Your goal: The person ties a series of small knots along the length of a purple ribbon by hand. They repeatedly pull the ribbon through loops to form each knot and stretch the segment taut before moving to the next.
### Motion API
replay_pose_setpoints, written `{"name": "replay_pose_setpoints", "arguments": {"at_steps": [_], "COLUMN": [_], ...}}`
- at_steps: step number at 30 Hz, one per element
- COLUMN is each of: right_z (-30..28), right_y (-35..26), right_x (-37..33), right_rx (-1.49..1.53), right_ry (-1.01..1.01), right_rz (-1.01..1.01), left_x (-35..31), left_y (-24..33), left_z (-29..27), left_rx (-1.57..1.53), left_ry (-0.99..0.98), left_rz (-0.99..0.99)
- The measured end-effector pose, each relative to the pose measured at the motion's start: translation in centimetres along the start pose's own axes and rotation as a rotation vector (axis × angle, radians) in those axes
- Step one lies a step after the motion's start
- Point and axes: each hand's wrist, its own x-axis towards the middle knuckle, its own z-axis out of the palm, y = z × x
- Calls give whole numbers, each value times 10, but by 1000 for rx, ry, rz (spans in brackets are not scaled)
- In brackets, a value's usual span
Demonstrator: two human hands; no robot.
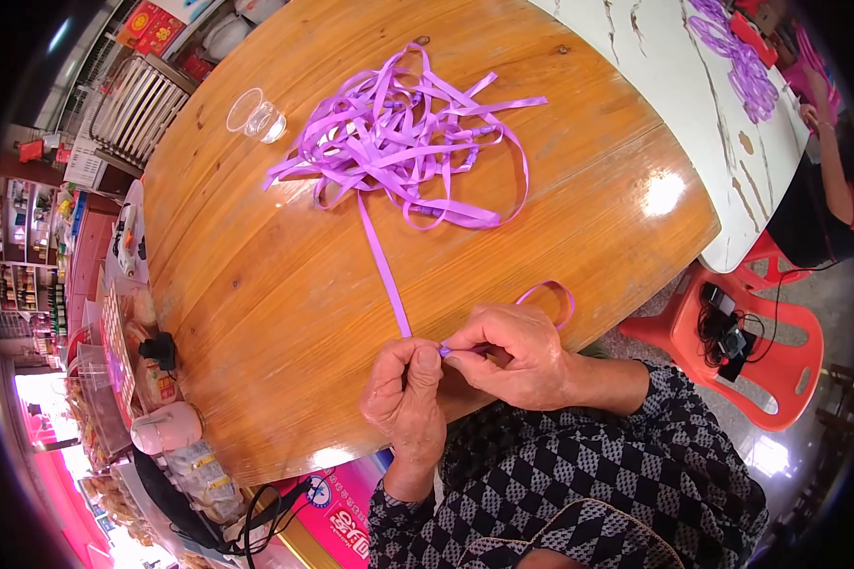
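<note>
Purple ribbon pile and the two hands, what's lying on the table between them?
In the head view, only one straight ribbon strand runs from the ribbon pile to the hands; otherwise bare wooden table.

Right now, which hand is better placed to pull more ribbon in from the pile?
Left, probably. The left hand sits where the straight ribbon strand runs in from the purple ribbon pile. The right hand pinches the ribbon's end beside the small loop, so it looks occupied.

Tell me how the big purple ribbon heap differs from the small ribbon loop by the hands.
The ribbon heap is a loose tangle of many strands mid-table; the ribbon loop is one small ring near the table edge. The heap lies untouched; the loop sits just behind the right hand. Both are purple.
</note>
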Motion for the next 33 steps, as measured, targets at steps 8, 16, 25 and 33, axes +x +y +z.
{"name": "replay_pose_setpoints", "arguments": {"at_steps": [8, 16, 25, 33], "right_z": [-1, -4, -4, 1], "right_y": [3, 1, 2, 1], "right_x": [-3, 0, -5, -3], "right_rx": [62, 61, 30, -61], "right_ry": [-39, -61, -7, 40], "right_rz": [59, 102, 122, -43], "left_x": [-1, 1, 3, 1], "left_y": [-10, -11, -6, -6], "left_z": [9, 7, 13, 14], "left_rx": [-64, 109, -47, -318], "left_ry": [72, 15, -19, 31], "left_rz": [75, 144, 28, -89]}}
